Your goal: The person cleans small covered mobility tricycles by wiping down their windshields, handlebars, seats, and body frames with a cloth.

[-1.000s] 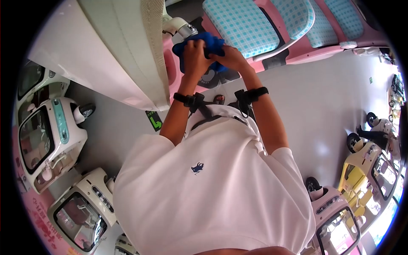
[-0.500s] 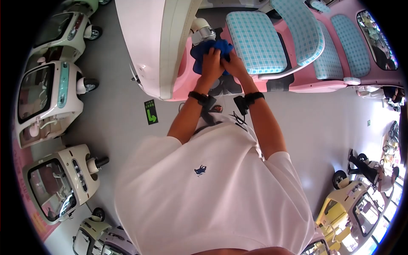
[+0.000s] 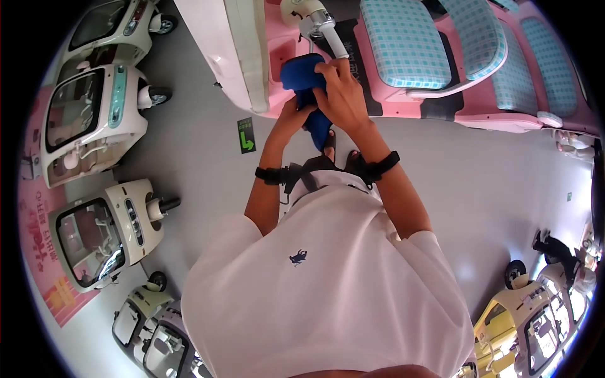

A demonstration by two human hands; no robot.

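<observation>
A blue cloth (image 3: pixel 301 74) is bunched between my two hands, in front of the pink vehicle's open side. My left hand (image 3: pixel 291 120) closes on its lower part, with the cloth hanging down beside the fingers. My right hand (image 3: pixel 341 94) grips the upper part from the right, fingers bent over its edge. Just above them a white handlebar grip (image 3: pixel 334 40) with a silver mount (image 3: pixel 313 24) sticks out, apart from the cloth. A checked blue seat (image 3: pixel 406 47) lies to the right of my right hand.
The pink vehicle's white front panel (image 3: pixel 217 57) stands at the upper left, its pink sill (image 3: pixel 488 121) at the right. Small vehicles, one of them cream (image 3: pixel 110 233), line the left side. A yellow one (image 3: pixel 504 327) and a person (image 3: pixel 564 255) are at the lower right.
Both hands have drawn the cloth down from the handlebar, uncovering the white grip. The cloth is now more spread out, with a part hanging lower. The view has shifted.
</observation>
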